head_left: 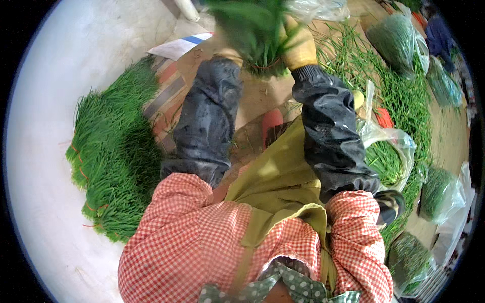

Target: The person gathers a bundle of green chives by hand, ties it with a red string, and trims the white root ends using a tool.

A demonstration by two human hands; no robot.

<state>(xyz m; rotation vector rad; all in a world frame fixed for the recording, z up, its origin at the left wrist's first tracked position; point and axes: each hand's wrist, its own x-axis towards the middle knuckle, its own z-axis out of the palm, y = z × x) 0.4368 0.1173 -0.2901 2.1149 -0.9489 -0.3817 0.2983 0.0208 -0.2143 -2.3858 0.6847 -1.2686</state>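
Both arms, in dark waterproof sleeves, reach forward to a bunch of chives (pixel 256 48) at the top of the view. A red band circles it near the end closest to me, and its far leaves smear with motion. My right hand (pixel 301 46), in a yellow glove, is closed on its right side. On the other side my left hand (pixel 229 52), also gloved, shows only at the wrist and edge; leaves cover its fingers, though it appears to hold the bunch too. More banded chive bunches (pixel 116 151) are piled to my left.
Loose green stalks (pixel 404 106) spread over the floor on the right. Clear bags of greens (pixel 396 43) stand along the far right, and an opened plastic bag (pixel 404 144) lies near my right arm. A pale wall (pixel 45 151) curves along the left.
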